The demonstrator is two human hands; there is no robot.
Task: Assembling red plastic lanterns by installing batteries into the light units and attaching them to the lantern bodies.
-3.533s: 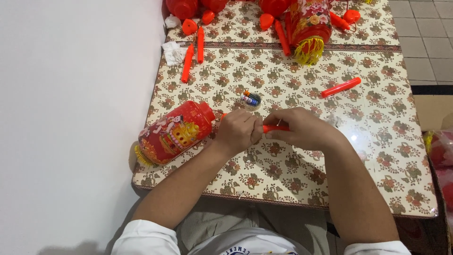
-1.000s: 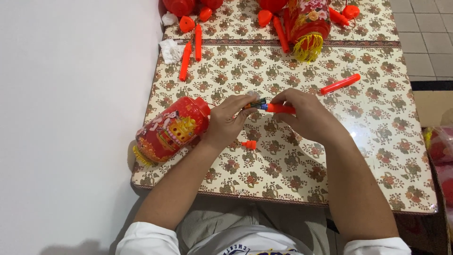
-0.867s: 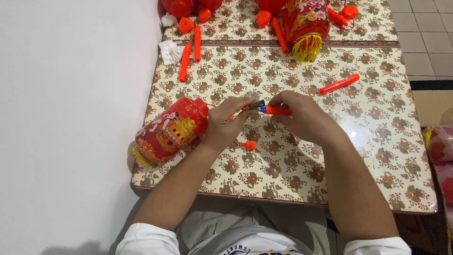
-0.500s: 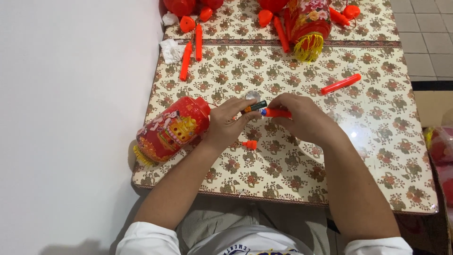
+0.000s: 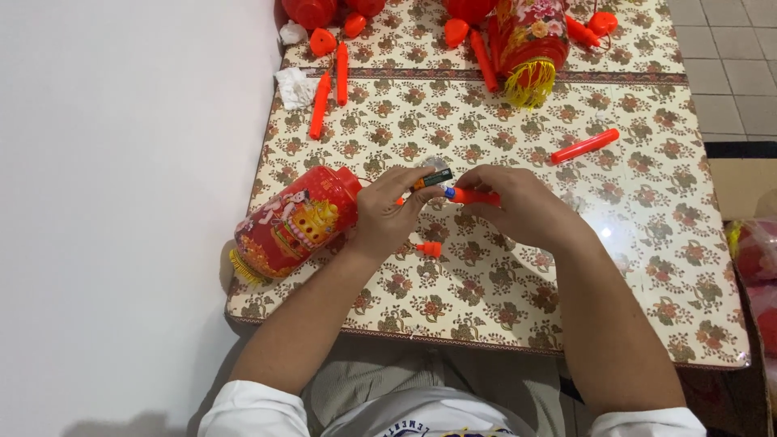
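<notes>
The left hand (image 5: 387,217) is closed on a small dark battery (image 5: 433,178), its fingers (image 5: 417,194) pinching it so that it sticks out up and to the right of them. The right hand (image 5: 518,206) is closed around an orange handle stick (image 5: 473,196), whose near end points left, toward the battery. The end of the stick and the battery sit just beside each other between the two sets of fingers; whether they actually touch is hard to tell, as the thumbs cover part of the joint. Both hands hover low over the counter (image 5: 647,243), which has a flowered covering under a clear sheet.

Just left of the left fingers, lying on its side and touching the back of that hand, is a red lantern (image 5: 295,220) with a yellow fringe at its lower end. Right below the fingers, on the counter, lies a small orange cap (image 5: 430,248). Up and to the right of the right fingers, well apart, lies another orange stick (image 5: 585,146). Farther beyond the fingers, near the far edge, stands a second red lantern (image 5: 530,44) with a yellow tassel, and to the far left of it two more orange sticks (image 5: 332,89) lie beside a crumpled white tissue (image 5: 293,85).
</notes>
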